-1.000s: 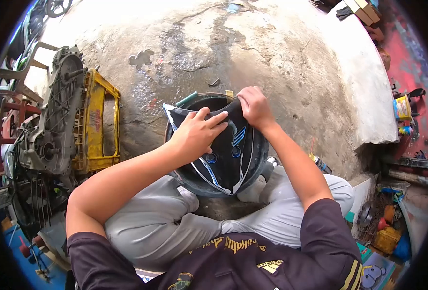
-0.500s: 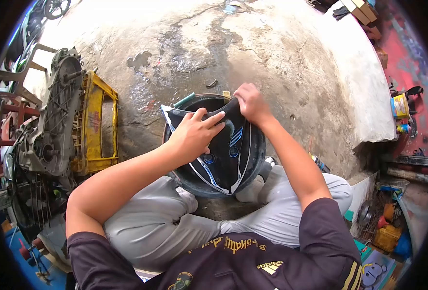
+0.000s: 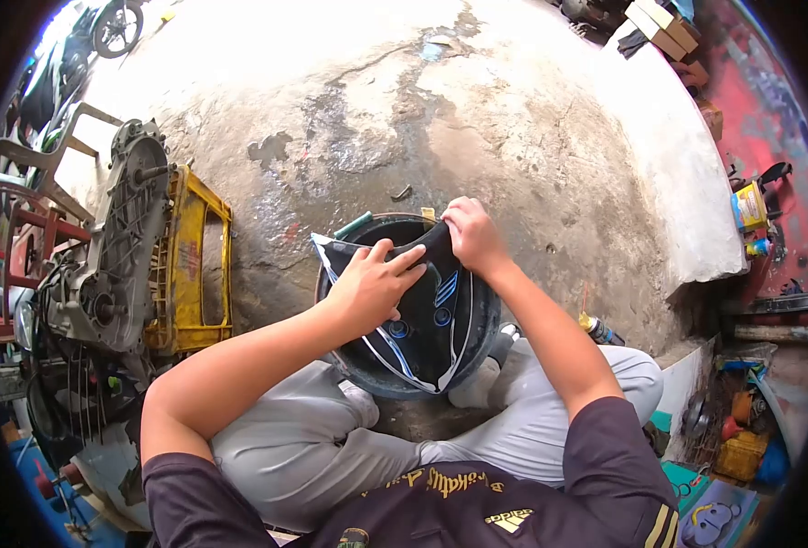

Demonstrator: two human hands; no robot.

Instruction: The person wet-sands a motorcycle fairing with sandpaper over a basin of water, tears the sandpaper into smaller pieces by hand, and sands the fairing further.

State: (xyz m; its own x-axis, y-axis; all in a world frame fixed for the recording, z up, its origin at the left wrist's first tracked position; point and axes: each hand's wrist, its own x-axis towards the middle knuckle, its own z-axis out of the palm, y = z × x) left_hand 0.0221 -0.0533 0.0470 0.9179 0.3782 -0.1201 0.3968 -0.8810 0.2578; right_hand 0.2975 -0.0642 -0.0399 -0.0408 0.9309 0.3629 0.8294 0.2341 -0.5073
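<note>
Black panel sits at the mouth of the tub, whose inside is mostly covered — left hand spread over the panel, hiding part of it; right hand curled at the far edge — whether it pinches anything, cannot tell

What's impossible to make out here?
All in the head view:
Most of the inside of the round dark tub: covered by the black triangular panel with blue-and-white stripes.
Panel surface beneath the bare left hand: hidden by that hand.
Whether the bare right hand holds anything besides the panel's edge: its grip hides it.
Part of the yellow plastic crate: behind the grey metal casing.
</note>
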